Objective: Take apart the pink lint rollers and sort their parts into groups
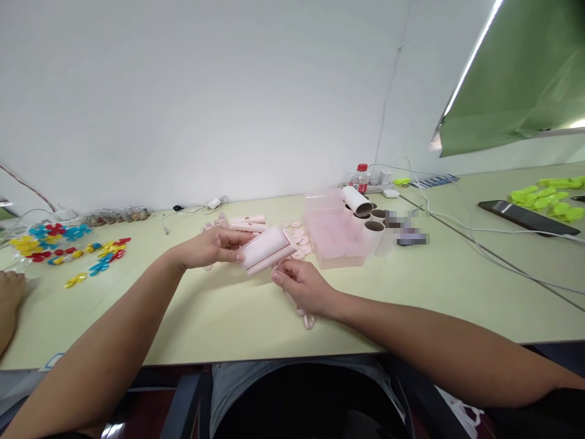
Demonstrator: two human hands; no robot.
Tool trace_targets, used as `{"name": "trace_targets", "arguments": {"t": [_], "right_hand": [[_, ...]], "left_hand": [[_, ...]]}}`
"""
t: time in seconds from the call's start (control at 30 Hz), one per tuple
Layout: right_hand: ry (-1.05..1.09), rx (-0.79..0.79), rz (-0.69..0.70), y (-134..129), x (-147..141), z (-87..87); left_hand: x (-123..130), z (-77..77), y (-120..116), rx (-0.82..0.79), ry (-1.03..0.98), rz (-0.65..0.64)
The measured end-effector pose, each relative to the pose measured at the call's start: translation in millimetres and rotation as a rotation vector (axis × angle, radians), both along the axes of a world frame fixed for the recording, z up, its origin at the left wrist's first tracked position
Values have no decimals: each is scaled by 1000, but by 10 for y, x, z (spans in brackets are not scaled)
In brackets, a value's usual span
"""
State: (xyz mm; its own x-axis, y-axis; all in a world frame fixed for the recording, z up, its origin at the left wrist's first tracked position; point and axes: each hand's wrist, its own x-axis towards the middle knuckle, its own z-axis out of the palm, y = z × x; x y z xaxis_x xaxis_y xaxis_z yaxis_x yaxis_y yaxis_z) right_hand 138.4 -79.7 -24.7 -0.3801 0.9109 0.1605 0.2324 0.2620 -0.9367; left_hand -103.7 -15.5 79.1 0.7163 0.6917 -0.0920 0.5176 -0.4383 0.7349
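My left hand (218, 247) grips a pale pink plastic cylinder (269, 249) with a lengthwise slot and a flanged right end, tilted above the table. At the lower right of that cylinder is my right hand (305, 285), thumb and fingers pinched together; what lies between them is too small to make out. A pink strip with a looped end (309, 321) shows below my right hand. Behind the cylinder are thin pink discs (299, 239) and pink half-shells (247, 223), with small clear pink parts beside my left hand.
A translucent pink bin (336, 261) and several cardboard-like tubes (357, 202) stand behind right. Colourful plastic pieces (103, 259) lie left, near another person's hand (10, 292). A bottle (361, 178), white cables (457, 224), a dark phone (525, 216) and neon-yellow parts (543, 198) are rightward.
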Motion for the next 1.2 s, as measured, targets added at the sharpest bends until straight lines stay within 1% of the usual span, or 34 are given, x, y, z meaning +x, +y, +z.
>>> {"name": "trace_targets", "arguments": {"t": [0.2, 0.27, 0.3, 0.33, 0.37, 0.4, 0.43, 0.47, 0.5, 0.53, 0.57, 0.6, 0.67, 0.73, 0.8, 0.9, 0.97, 1.1, 1.2], "right_hand": [[67, -69, 5, 10, -28, -43], [117, -120, 11, 45, -33, -33], [146, -158, 6, 64, -32, -20], [176, -201, -5, 82, -30, -3], [208, -242, -18, 96, -26, 17], [243, -276, -34, 107, -20, 39], [278, -299, -46, 112, -15, 61], [314, -314, -52, 113, -9, 81], [346, -327, -54, 109, -5, 101], [376, -345, -55, 101, -2, 119], [401, -370, -60, 90, -1, 136], [424, -400, -68, 78, -2, 152], [469, -456, -87, 54, -3, 181], [520, -485, -87, 39, -1, 207], [572, -487, -54, 32, 4, 229], [643, -466, 19, 18, 9, 261], [677, -451, 60, -7, 6, 284], [746, -447, 153, -74, 2, 332], [836, -457, 235, -92, 21, 355]], "left_hand": [[-6, -84, -8, 81, 41, -44], [0, -91, -30, 150, 64, -14], [20, -90, -63, 238, 59, 49], [57, -88, -118, 367, 40, 142], [112, -90, -196, 521, 10, 234], [184, -99, -298, 678, -22, 299], [273, -120, -419, 817, -40, 309], [374, -156, -552, 887, -35, 211], [483, -208, -688, 895, 3, 39], [594, -274, -815, 884, 82, -125], [699, -349, -924, 923, 132, -235], [792, -425, -1005, 993, 172, -288], [929, -548, -1081, 1115, 198, -339], [991, -594, -1064, 1231, 160, -340], [999, -569, -1013, 1322, 96, -323], [972, -518, -964, 1403, -15, -293], [959, -540, -963, 1428, -126, -277], [976, -700, -992, 1427, -398, -208], [1005, -808, -1007, 1382, -481, -124]]}}
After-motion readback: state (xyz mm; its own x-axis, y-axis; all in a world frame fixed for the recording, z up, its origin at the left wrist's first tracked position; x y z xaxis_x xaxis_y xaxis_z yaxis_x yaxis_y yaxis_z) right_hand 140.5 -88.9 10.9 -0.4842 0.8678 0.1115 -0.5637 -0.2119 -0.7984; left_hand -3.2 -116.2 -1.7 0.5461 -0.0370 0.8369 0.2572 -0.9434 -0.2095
